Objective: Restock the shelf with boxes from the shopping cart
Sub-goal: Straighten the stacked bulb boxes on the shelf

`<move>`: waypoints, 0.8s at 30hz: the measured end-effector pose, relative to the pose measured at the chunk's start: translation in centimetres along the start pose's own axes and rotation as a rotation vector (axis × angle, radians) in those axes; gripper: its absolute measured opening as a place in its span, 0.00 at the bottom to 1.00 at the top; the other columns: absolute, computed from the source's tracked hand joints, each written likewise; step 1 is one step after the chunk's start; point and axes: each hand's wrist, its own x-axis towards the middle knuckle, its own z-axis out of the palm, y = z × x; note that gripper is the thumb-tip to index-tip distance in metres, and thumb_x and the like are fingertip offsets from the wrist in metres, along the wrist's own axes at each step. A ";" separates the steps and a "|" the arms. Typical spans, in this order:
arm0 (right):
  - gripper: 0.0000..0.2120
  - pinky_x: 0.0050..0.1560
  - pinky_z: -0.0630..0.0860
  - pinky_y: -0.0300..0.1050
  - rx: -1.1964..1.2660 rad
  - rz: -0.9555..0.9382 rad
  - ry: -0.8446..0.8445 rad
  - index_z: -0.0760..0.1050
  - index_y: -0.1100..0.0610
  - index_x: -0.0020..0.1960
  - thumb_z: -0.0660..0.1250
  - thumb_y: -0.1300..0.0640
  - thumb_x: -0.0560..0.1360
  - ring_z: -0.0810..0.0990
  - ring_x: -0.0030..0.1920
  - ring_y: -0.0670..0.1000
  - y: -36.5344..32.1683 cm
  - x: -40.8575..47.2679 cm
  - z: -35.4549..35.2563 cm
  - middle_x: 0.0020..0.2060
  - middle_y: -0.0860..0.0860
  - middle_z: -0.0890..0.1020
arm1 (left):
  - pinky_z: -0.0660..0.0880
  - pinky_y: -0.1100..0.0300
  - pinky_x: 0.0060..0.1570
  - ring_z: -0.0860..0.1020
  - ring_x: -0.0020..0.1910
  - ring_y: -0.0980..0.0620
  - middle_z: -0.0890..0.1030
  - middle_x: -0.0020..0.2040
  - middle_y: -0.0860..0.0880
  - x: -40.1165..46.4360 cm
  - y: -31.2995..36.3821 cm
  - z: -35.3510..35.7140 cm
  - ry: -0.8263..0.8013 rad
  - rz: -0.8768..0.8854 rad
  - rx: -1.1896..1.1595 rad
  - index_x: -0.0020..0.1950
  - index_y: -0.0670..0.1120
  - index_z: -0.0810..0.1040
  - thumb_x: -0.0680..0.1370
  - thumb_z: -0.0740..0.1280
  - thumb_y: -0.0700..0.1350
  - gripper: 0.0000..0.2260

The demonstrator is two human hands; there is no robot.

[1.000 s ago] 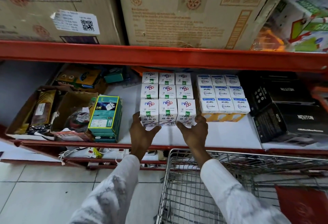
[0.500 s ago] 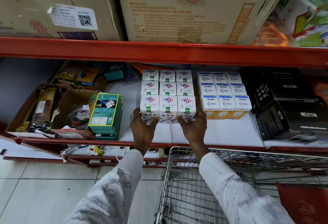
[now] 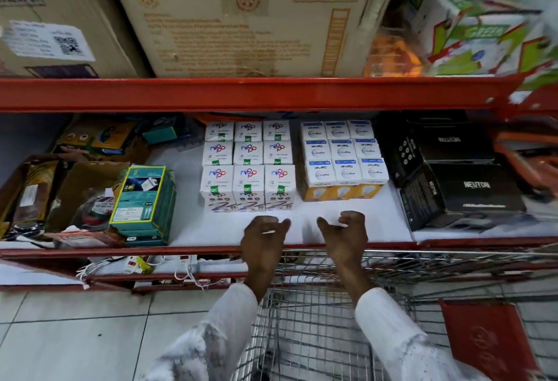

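Note:
A block of small white boxes [image 3: 247, 182] with colourful logos stands in three rows on the white middle shelf [image 3: 187, 220]. My left hand [image 3: 263, 240] hovers just in front of the block's front row, fingers loosely curled, holding nothing. My right hand [image 3: 344, 237] is beside it, a little to the right, fingers also curled and empty. Neither hand touches a box. The wire shopping cart [image 3: 317, 320] sits below my forearms against the shelf's red front edge; I see no boxes in its visible part.
White-and-yellow bulb boxes [image 3: 344, 173] stand right of the block, black boxes [image 3: 462, 187] further right. A green box stack [image 3: 143, 202] and open cartons [image 3: 45, 193] lie left. Large cardboard cartons [image 3: 241, 18] fill the upper shelf. A red panel [image 3: 489, 341] sits in the cart.
Both hands have let go of the front row of white boxes and pulled back toward the shelf's edge. The boxes stay in place on the shelf.

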 end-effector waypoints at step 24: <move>0.31 0.57 0.78 0.50 -0.048 0.023 -0.301 0.70 0.54 0.66 0.76 0.60 0.66 0.81 0.58 0.52 2.1 13.5 -5.6 0.59 0.51 0.82 | 0.79 0.51 0.48 0.78 0.60 0.33 0.71 0.71 0.40 1.1 4.0 10.5 -0.301 -0.400 -0.287 0.73 0.52 0.64 0.76 0.68 0.56 0.28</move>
